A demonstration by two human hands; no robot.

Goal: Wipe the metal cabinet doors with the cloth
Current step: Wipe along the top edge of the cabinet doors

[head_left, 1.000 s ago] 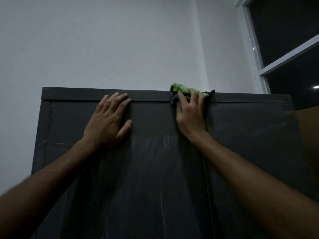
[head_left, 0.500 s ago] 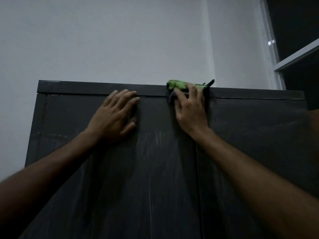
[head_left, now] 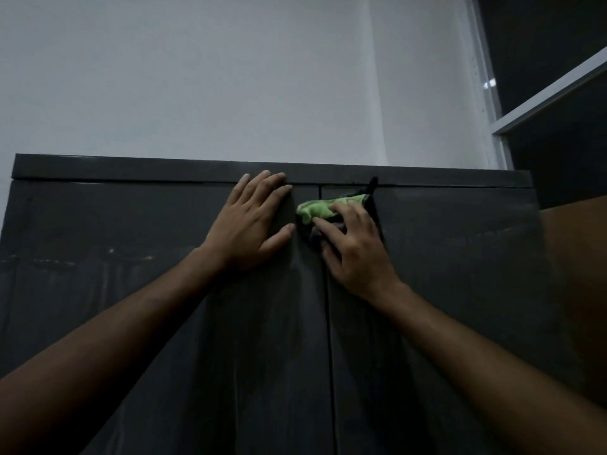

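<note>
The right hand (head_left: 353, 244) covers much of the cloth (head_left: 320, 210); the cabinet doors (head_left: 164, 323) run off the bottom edge.

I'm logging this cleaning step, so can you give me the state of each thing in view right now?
Left hand: flat, fingers straight, pressing on the left door.
Right hand: presses the cloth to the right door.
Cloth: green and dark, bunched, just below the top rail, right of the seam.
Left door: closed, faint streaks.
Right door: closed.
Window: dark outside.
</note>
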